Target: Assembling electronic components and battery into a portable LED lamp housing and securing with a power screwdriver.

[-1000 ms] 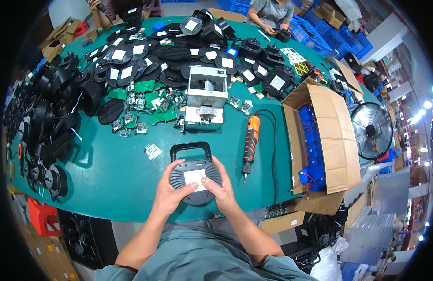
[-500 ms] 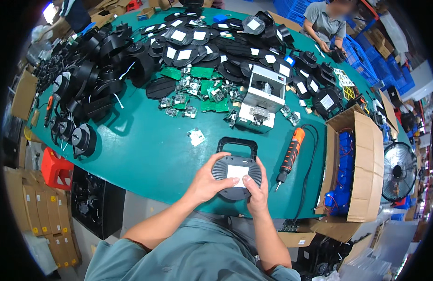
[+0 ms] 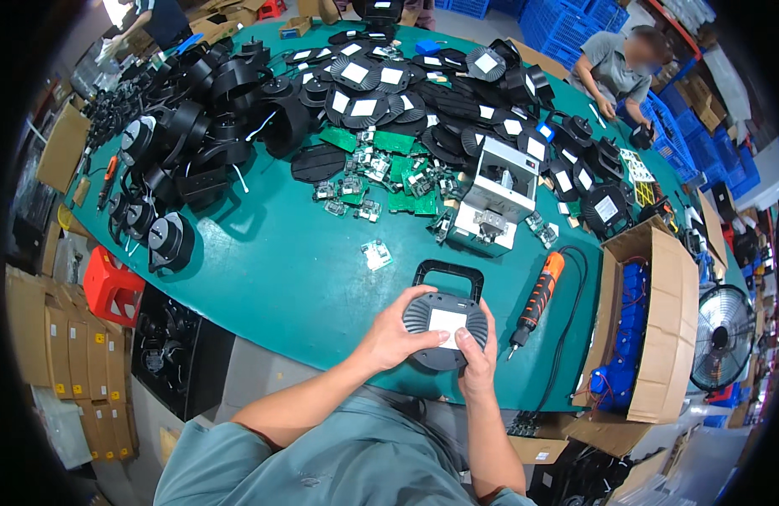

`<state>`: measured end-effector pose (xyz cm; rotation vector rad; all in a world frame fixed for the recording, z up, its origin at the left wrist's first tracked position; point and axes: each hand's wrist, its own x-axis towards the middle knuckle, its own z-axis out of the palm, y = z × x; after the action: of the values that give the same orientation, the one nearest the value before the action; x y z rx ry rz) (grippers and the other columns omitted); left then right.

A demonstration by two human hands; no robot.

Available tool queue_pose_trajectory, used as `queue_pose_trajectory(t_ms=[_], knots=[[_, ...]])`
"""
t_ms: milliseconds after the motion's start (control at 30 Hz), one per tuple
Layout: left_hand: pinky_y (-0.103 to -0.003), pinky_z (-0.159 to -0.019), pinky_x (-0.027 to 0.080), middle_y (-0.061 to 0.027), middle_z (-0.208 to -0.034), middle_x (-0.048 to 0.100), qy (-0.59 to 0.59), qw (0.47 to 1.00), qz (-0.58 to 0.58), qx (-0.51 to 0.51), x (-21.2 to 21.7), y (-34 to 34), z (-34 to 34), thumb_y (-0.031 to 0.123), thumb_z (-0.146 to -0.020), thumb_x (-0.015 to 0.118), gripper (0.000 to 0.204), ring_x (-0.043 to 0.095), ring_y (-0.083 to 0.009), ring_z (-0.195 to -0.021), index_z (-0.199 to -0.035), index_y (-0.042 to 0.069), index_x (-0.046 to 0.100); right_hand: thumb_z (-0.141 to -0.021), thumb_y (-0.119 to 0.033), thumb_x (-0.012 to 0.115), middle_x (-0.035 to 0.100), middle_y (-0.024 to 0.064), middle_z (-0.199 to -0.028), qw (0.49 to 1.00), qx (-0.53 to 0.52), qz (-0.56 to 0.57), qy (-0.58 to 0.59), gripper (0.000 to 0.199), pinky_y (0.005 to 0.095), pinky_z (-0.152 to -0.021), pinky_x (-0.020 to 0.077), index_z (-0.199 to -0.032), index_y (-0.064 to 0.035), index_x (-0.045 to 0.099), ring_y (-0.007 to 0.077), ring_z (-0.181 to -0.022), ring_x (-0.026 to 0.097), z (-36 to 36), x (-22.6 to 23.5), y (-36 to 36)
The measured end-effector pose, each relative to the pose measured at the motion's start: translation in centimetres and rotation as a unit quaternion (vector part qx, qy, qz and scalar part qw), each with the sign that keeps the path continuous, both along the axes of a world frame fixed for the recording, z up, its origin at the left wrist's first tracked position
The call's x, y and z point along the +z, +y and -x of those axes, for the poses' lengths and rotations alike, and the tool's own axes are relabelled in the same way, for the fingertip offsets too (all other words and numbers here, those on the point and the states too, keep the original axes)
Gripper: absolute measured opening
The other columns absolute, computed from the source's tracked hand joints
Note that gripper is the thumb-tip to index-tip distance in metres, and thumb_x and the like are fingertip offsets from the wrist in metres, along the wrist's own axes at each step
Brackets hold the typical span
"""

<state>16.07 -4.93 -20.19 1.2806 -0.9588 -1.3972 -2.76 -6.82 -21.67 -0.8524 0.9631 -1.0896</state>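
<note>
A dark grey round housing (image 3: 437, 359) with ribbed sides and a looped carrying handle (image 3: 450, 268) is held between my hands near the table's front edge. A white label (image 3: 446, 320) covers its middle. My left hand (image 3: 395, 339) wraps round the left side, its thumb lying on the label's lower edge. On the opposite side, my right hand (image 3: 477, 354) grips the rim, with its thumb on the label's lower right corner. To the right lies an orange and black electric screwdriver (image 3: 538, 297) with a cord. A small circuit board (image 3: 376, 254) rests beyond my left hand.
A grey metal machine (image 3: 493, 198) stands ahead, beside piled circuit boards (image 3: 381, 169). Black housings (image 3: 187, 160) crowd the far left and back of the green table (image 3: 280, 287). At right is a cardboard box (image 3: 659, 329) of blue packs. A co-worker (image 3: 617, 72) sits far right.
The whole view has shifted, so the table and things on it appear farther right and slightly lower. Both hands keep nearly the same hold on the housing, thumbs still on the label.
</note>
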Motion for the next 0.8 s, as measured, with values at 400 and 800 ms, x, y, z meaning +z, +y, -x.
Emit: queue_pose_trajectory(t_ms=[400, 800], knots=[[-0.035, -0.102, 0.054, -0.0094, -0.125, 0.07, 0.016, 1.0, -0.011, 0.012, -0.3, -0.3, 0.1, 0.017, -0.08, 0.092, 0.071, 0.065, -0.017, -0.117, -0.142, 0.007, 0.059, -0.108, -0.036, 0.065, 0.065, 0.0127, -0.138, 0.971, -0.067, 0.087, 0.211, 0.061, 0.036, -0.108, 0.0466, -0.156, -0.0004, 0.051, 0.0222, -0.125, 0.06, 7.5, -1.3, -5.6], [-0.035, -0.1, 0.055, -0.0101, -0.122, 0.074, -0.027, 0.999, -0.035, 0.001, 1.5, -0.7, 0.0, 0.015, -0.081, 0.093, 0.072, 0.069, -0.0176, -0.112, -0.144, 0.006, 0.059, -0.088, -0.04, 0.079, 0.072, 0.02, -0.113, 0.788, -0.08, -0.003, 0.61, 0.077, 0.0466, -0.094, 0.0561, -0.147, 0.0025, 0.054, 0.0347, -0.104, 0.072, 12.7, -3.9, -14.6]])
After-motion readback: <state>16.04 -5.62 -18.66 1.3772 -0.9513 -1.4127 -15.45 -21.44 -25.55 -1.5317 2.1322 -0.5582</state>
